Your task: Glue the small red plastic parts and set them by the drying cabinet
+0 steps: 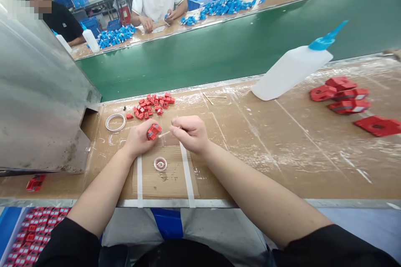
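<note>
My left hand [140, 137] is closed around a small red plastic part [153, 132] with a grey band, held above the workbench. Between the thumb and fingers of my right hand [191, 133] is a cotton swab [164, 134], its tip pointing left, close to the red part; whether it touches cannot be made out. Below both hands, a small round clear dish [160, 164] sits on a cardboard sheet [166, 185] that has white tape strips on both sides. Past my left hand lies a loose pile of red parts [153, 105].
A roll of tape [115, 122] lies beside a metal housing [40, 91] on the left. Loose swabs [214, 96] and a white squeeze bottle [291, 73] are farther right, near more red parts [341, 94]. Beyond runs a green conveyor belt [219, 46], with people seated across it.
</note>
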### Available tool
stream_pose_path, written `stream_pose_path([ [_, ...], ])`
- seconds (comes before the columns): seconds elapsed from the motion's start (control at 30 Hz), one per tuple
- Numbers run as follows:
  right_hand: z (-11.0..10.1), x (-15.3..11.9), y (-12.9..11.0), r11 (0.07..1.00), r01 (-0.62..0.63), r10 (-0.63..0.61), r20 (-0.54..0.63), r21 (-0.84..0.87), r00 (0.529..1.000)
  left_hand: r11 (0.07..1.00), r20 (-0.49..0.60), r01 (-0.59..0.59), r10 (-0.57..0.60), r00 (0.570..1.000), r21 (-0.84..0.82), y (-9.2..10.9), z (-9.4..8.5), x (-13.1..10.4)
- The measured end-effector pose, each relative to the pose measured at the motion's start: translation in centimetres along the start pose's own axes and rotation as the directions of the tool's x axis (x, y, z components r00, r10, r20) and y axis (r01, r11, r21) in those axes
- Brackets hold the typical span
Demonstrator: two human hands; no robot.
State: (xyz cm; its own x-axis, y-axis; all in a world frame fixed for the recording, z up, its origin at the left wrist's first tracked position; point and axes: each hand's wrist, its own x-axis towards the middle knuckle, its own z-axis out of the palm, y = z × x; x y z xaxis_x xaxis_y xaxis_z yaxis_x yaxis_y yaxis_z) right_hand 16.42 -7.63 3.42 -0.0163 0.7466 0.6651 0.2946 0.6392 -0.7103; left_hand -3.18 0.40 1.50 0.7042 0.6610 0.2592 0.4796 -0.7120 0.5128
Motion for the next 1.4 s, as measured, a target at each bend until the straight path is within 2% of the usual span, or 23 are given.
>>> stream_pose_path([
  [0.07, 0.2, 0.0, 0.4, 0.999, -0.019, 0.016, -0.076, -0.041, 0.997, 1.0, 0.003, -0.02, 0.02, 1.0, 0.008, 0.0, 0.0, 0.0],
  [0.3, 0.9, -0.4, 1.6, 0.982, 0.045, -0.041, 0.028, -0.182, 0.999, 0.999, 0.004, -0.053, 0.053, 0.999, 0.004, -0.2, 0.1, 0.1],
  [0.47, 1.1, -0.6, 1.8, 0.965, 0.061, -0.061, 0.008, -0.256, 0.998, 0.999, 0.001, -0.038, 0.038, 0.999, 0.007, -0.1, 0.1, 0.0],
  [0.6, 0.9, -0.5, 1.6, 0.973, 0.07, -0.069, 0.015, -0.219, 0.998, 1.0, -0.007, -0.021, 0.021, 1.0, -0.012, -0.1, 0.1, 0.0],
  [0.67, 0.6, -0.3, 1.2, 0.983, 0.076, -0.078, -0.006, -0.166, 0.997, 0.999, -0.065, 0.032, -0.034, 0.997, -0.042, -0.2, 0.0, 0.1],
  [0.73, 0.2, 0.0, 0.9, 0.994, 0.091, -0.084, 0.092, -0.065, 0.992, 0.985, -0.201, 0.123, -0.146, 0.969, -0.123, -0.6, -0.1, 0.4],
  [0.77, 0.0, 0.1, 0.7, 0.996, 0.086, -0.084, 0.203, 0.0, 0.976, 0.968, -0.276, 0.164, -0.212, 0.937, -0.188, -0.9, -0.3, 0.5],
  [0.8, -0.1, 0.1, 0.5, 0.996, 0.067, -0.083, 0.336, 0.06, 0.938, 0.947, -0.333, 0.195, -0.275, 0.902, -0.256, -1.1, -0.4, 0.7],
  [0.87, -0.2, 0.1, 0.4, 0.994, 0.009, -0.072, 0.57, 0.113, 0.819, 0.908, -0.374, 0.229, -0.359, 0.855, -0.35, -1.6, -0.6, 1.0],
  [0.93, 0.0, -0.1, 0.5, 0.998, -0.013, -0.032, 0.681, 0.061, 0.731, 0.892, -0.347, 0.268, -0.397, 0.85, -0.363, -1.9, -0.8, 1.1],
  [1.0, 0.0, -0.2, 0.7, 1.0, 0.0, 0.013, 0.711, -0.017, 0.703, 0.899, -0.315, 0.314, -0.407, 0.857, -0.305, -1.9, -0.9, 1.1],
  [1.07, -0.1, -0.1, 1.2, 0.997, -0.004, 0.06, 0.691, -0.083, 0.72, 0.913, -0.285, 0.341, -0.395, 0.873, -0.223, -1.9, -0.9, 1.1],
  [1.13, -0.3, 0.1, 1.8, 0.984, -0.039, 0.136, 0.6, -0.171, 0.789, 0.927, -0.233, 0.334, -0.367, 0.901, -0.168, -1.7, -0.9, 1.0],
  [1.2, -0.4, 0.3, 2.6, 0.939, -0.118, 0.253, 0.415, -0.324, 0.874, 0.933, -0.158, 0.312, -0.34, 0.927, -0.177, -1.6, -1.0, 0.9],
  [1.23, -0.4, 0.3, 3.1, 0.898, -0.161, 0.303, 0.309, -0.409, 0.902, 0.932, -0.13, 0.305, -0.333, 0.934, -0.197, -1.6, -1.0, 0.9],
  [1.3, -0.3, 0.3, 4.1, 0.811, -0.201, 0.34, 0.164, -0.549, 0.926, 0.923, -0.107, 0.296, -0.329, 0.938, -0.245, -1.5, -1.0, 0.8],
  [1.33, -0.2, 0.2, 4.6, 0.781, -0.183, 0.33, 0.145, -0.597, 0.933, 0.918, -0.118, 0.293, -0.333, 0.936, -0.268, -1.5, -0.9, 0.8],
  [1.4, 0.0, 0.2, 5.5, 0.749, -0.102, 0.292, 0.189, -0.654, 0.937, 0.909, -0.156, 0.281, -0.34, 0.927, -0.31, -1.5, -0.7, 0.8],
])
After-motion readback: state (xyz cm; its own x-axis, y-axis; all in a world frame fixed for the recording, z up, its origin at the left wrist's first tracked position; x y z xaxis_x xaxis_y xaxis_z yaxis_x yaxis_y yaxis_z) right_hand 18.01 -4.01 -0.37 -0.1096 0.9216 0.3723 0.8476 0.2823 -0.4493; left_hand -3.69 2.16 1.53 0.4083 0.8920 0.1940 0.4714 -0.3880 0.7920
